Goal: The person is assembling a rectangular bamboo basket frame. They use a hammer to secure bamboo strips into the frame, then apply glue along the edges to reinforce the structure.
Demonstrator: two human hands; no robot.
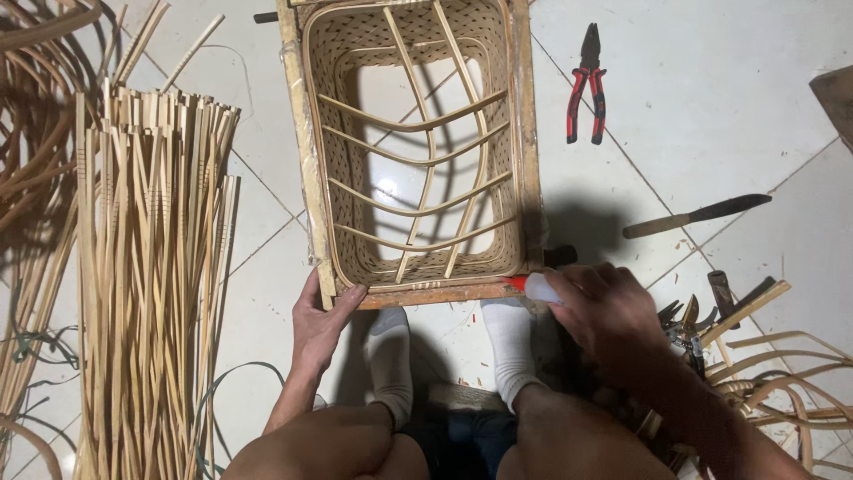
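1. Two hands are at work: left hand point(322, 322) rests open, thumb and fingers pressed on the near left corner of the wooden frame point(303, 151); right hand point(607, 311) is wrapped around a small white tube with a red tip point(531, 286), its tip touching the frame's near right corner.
2. One woven bamboo basket point(418, 142) sits inside that single frame, directly ahead of both hands and between them, above the two white-socked feet point(449, 351).
3. Its bottom faces up: a fine woven rim, an open middle showing the tiled floor point(737, 98), and curved strips crossing it, about four sideways over three lengthwise, though shadow makes the count unsure.
4. One pair of red-handled pliers point(586, 87) lies well right of the basket; one knife point(695, 216) lies nearer the right hand.
5. One pair of shears point(686, 322) lies just beside the right wrist.
6. One large bundle of bamboo strips point(151, 267) lies left of the left hand, loose curved strips point(782, 373) at far right.
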